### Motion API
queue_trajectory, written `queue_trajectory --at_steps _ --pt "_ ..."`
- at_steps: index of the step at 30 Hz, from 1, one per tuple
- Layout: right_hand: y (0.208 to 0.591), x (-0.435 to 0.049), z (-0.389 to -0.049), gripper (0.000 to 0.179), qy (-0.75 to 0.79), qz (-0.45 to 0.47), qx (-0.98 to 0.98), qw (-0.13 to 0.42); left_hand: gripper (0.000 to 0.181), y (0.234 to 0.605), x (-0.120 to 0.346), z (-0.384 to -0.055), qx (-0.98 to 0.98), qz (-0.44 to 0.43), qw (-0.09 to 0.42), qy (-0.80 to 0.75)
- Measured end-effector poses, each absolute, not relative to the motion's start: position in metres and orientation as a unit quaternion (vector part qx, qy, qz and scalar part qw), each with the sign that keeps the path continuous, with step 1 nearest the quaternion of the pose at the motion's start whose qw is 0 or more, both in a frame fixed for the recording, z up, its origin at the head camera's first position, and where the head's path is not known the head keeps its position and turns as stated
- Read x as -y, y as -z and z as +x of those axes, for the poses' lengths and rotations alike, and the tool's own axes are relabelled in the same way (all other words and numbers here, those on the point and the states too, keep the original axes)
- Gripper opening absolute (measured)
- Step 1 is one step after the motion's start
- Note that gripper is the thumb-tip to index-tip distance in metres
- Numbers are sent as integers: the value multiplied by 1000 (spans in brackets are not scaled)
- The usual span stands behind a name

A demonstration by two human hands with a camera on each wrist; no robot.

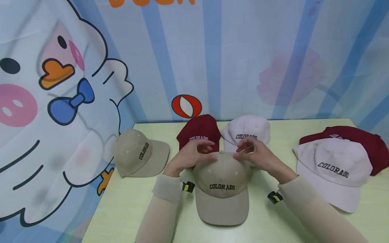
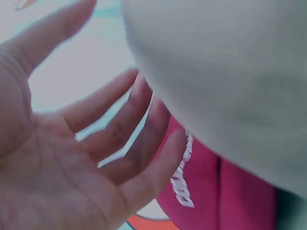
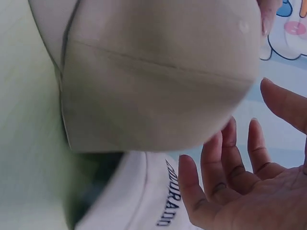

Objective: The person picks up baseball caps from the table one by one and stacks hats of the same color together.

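A beige cap (image 1: 223, 173) with COLORADO lettering stands upright at the front middle of the table, brim toward me. My left hand (image 1: 187, 156) is at the left side of its crown top, thumb and fingers spread apart. Opposite it, my right hand (image 1: 263, 158) curves loosely at the right side of the crown. In the left wrist view, fingertips (image 2: 156, 108) come right up to the beige crown, and the thumb stands away from it. The right wrist view likewise has fingertips (image 3: 216, 139) beside the crown, with the thumb apart.
Behind the beige cap sit a dark red cap (image 1: 199, 130) and a white cap (image 1: 249, 126). Another beige cap (image 1: 136, 155) lies at the left. On the right, a white cap (image 1: 334, 165) overlaps a second dark red cap (image 1: 378, 152). A printed cloth (image 1: 237, 60) hangs behind the table.
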State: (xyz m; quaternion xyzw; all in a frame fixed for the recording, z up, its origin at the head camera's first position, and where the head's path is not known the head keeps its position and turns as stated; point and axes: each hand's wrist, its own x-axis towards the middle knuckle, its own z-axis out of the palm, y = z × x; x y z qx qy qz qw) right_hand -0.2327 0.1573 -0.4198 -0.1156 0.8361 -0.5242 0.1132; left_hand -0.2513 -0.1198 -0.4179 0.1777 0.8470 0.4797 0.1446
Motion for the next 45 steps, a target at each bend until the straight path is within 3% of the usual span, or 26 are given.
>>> queue_trajectory --at_steps 9,16,26,32,41,45 --pt "406 -186 -220 49 486 -80 -866 86 58 388 77 -224 -865 154 68 -473" --pt "398 -214 -209 55 446 -64 -890 66 59 381 37 -208 -836 156 58 -523" --pt "397 -264 -193 63 390 -38 -918 56 56 391 -10 -193 -784 127 113 -597" --pt "397 -293 -187 68 361 -23 -931 53 56 398 -33 -181 -752 118 172 -625" --pt "409 -326 -185 70 307 25 -951 0 51 412 -69 -170 -705 70 256 -657" --pt "413 -340 -186 69 298 45 -954 -6 49 421 -87 -171 -670 33 271 -690"
